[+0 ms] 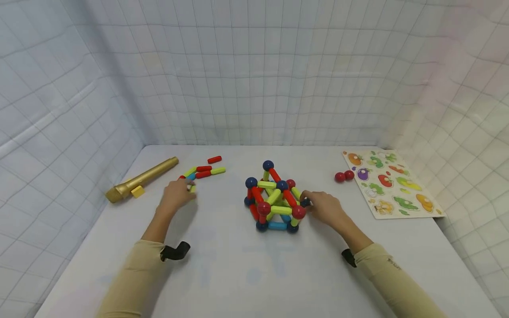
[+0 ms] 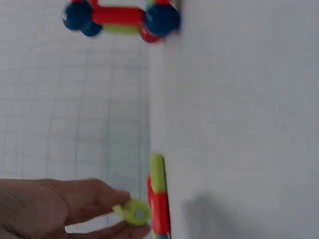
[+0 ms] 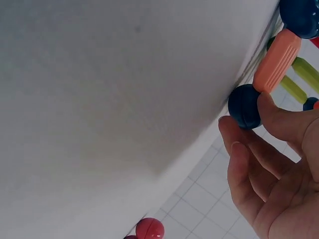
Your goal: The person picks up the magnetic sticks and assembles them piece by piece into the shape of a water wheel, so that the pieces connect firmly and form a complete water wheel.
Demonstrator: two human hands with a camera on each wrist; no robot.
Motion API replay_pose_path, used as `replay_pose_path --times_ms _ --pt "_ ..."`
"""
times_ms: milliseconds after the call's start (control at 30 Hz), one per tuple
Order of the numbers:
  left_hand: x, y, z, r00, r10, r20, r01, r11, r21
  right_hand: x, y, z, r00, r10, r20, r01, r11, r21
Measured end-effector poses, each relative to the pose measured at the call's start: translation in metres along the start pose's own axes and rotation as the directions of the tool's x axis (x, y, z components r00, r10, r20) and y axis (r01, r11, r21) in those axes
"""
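Between thumb and fingers, my left hand (image 1: pixel 175 194) pinches a yellow-green magnetic rod (image 2: pixel 135 212), its square end facing the left wrist camera. Right by it lie red, yellow-green and blue rods (image 1: pixel 203 175). A model of magnetic rods and balls (image 1: pixel 281 210) stands mid-table, with dark blue and red balls at its corners. At the model's right side, my right hand (image 1: pixel 324 208) grips a dark blue ball (image 3: pixel 244 106) with thumb and fingertips. An orange rod (image 3: pixel 277 60) joins that ball to another dark blue ball (image 3: pixel 301 18) in the right wrist view.
On the left lies a gold microphone (image 1: pixel 143 179) beside a yellow block (image 1: pixel 137 191). A single red rod (image 1: pixel 214 159) lies toward the back. Two red balls (image 1: pixel 344 176) sit near a vegetable-picture board (image 1: pixel 379 212) at right. White grid-patterned sheets (image 1: pixel 254 88) hang around the table.
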State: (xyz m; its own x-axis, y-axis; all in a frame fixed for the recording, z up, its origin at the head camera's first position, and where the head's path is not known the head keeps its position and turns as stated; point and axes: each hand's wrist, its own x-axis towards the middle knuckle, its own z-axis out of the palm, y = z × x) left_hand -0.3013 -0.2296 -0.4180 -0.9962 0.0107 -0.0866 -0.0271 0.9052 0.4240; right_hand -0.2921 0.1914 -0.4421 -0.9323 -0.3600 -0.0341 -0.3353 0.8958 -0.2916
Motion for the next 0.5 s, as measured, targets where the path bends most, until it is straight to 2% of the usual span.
replay_pose_path --times_ms 33,67,133,200,233,267,300,400,500 --pt "0.004 0.014 0.002 0.999 0.024 0.024 -0.021 0.993 -0.12 0.001 0.0 0.0 1.0 0.001 0.005 -0.001 1.0 0.004" --pt "0.009 0.03 0.003 0.998 0.047 0.05 -0.033 0.969 -0.243 0.002 0.001 0.0 1.0 0.004 0.012 -0.004 1.0 0.005" --pt "0.019 0.062 0.005 0.993 0.081 0.087 -0.032 0.886 -0.462 0.003 0.001 0.0 1.0 0.013 0.02 -0.013 1.0 0.009" --pt "0.029 0.09 0.008 0.989 0.111 0.096 -0.035 0.813 -0.581 0.004 0.001 0.0 0.999 0.027 0.022 -0.027 1.0 0.008" --pt "0.034 0.102 0.008 0.987 0.129 0.101 -0.041 0.791 -0.61 0.004 0.001 0.0 0.999 0.033 0.022 -0.033 0.999 0.005" --pt "0.038 0.112 0.009 0.984 0.14 0.106 -0.045 0.785 -0.617 0.004 0.001 0.0 0.999 0.036 0.023 -0.036 0.999 0.007" --pt "0.041 0.12 0.009 0.983 0.146 0.115 -0.045 0.791 -0.611 0.004 0.0 0.0 0.999 0.04 0.023 -0.04 0.999 0.009" --pt "0.047 0.134 0.01 0.972 0.149 0.18 -0.024 0.83 -0.557 0.005 -0.001 0.001 0.998 0.052 0.029 -0.053 0.998 0.018" --pt "0.05 0.138 0.009 0.957 0.154 0.244 -0.014 0.869 -0.494 0.004 -0.003 0.001 0.997 0.068 0.026 -0.068 0.997 0.018"
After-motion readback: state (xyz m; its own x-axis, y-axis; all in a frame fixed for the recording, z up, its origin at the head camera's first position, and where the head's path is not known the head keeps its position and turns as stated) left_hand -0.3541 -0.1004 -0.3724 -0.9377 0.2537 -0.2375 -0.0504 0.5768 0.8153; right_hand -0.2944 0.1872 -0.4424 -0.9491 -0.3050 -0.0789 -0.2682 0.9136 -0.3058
